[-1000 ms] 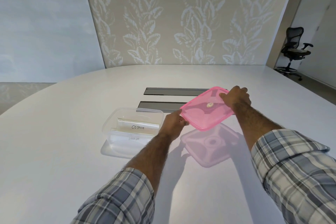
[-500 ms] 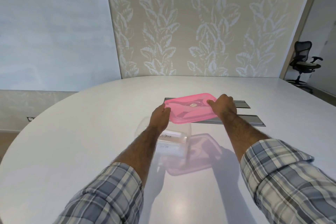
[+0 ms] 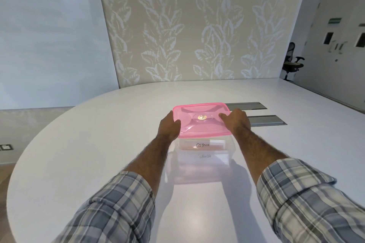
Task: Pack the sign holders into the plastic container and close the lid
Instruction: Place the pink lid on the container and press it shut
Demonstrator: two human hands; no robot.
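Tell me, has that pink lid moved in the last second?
Yes. The pink lid, held by the left hand and right hand, was right of the clear container; now it sits over it, leftward, away from the table's grey slots.

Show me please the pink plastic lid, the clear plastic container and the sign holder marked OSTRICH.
pink plastic lid [image 3: 201, 122], head view, top panel.
clear plastic container [image 3: 199, 171], head view, near wall.
sign holder marked OSTRICH [image 3: 202, 145], head view, label.

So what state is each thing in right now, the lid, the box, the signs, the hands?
Pink lid: held over the box, near edge not pressed down.
Clear box: on the table, not sealed.
Sign holders: inside the box, labels facing the camera.
Left hand: gripping the lid's left edge.
Right hand: gripping the lid's right edge.
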